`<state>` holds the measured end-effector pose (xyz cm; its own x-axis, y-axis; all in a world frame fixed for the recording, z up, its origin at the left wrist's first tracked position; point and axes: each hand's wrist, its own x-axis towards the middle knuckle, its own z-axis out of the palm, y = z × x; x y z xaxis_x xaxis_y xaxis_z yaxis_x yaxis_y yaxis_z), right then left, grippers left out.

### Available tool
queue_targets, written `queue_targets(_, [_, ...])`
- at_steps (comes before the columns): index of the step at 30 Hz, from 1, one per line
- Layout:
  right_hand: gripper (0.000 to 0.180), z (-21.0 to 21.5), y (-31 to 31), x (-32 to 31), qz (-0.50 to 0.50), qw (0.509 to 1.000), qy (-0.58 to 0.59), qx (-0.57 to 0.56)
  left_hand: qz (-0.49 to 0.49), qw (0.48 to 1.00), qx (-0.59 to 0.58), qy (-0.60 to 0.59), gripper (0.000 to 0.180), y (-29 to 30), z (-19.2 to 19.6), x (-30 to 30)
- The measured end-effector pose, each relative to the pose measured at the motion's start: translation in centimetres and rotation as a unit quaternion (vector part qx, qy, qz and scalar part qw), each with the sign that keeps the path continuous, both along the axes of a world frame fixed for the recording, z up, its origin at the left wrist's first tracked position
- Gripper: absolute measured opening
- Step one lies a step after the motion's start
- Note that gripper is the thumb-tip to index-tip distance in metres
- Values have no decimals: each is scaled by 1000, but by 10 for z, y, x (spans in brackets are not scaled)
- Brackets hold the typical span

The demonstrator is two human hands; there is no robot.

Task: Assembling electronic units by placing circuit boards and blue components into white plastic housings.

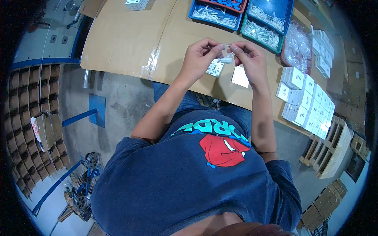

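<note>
A small clear plastic bag (227, 54) is held up between my two hands over the near edge of the table. My left hand (200, 58) pinches its upper left edge with thumb and fingers. Across from it, my right hand (251, 59) pinches the upper right edge. Something whitish shows in or just under the bag, too small to name. Below my left hand lies a flat, printed white piece (214, 70). A plain white box or card (239, 77) rests on the table below my right hand.
Blue and green trays (263, 42) of small white parts stand at the far side. A bin of clear bags (297, 45) is to their right. Small white boxes (305, 100) are stacked at the table's right edge, near a wooden pallet (327, 151). A cardboard divider rack (35, 118) stands left.
</note>
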<state>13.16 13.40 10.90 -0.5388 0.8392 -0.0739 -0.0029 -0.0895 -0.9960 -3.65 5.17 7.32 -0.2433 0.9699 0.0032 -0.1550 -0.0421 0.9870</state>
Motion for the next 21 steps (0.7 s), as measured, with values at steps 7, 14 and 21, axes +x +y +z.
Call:
queue_targets(7, [15,0,2,0,-27,1000,-2,5,-80,995,-46,-35,25,-8,5,0])
queue_targets(14, [15,-3,2,1,-58,998,21,-15,-62,997,-23,-45,25,-6,8,2])
queue_targets(21, [15,2,6,7,-52,998,10,-25,-80,995,-12,-51,24,-6,0,-3])
